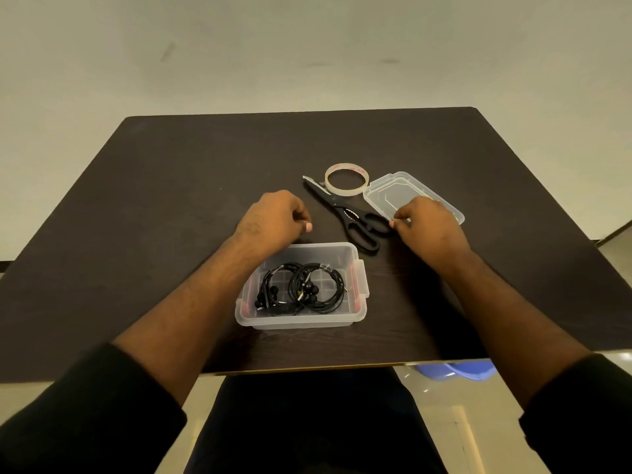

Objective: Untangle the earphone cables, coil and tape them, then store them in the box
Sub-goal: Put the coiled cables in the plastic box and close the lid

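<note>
A: Where do the coiled earphones lie?
B: In the box, at the table's near edge.
A: Beyond it?
B: Scissors; behind them the tape roll; right of both, the lid.

dark table is filling the frame centre | pale wall is standing across the top | blue object is showing under the table edge, lower right

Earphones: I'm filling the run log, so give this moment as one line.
earphones: coiled, in box | lid: off, right hand at its near edge | left hand: curled, holds nothing | next, likely: close box
</note>
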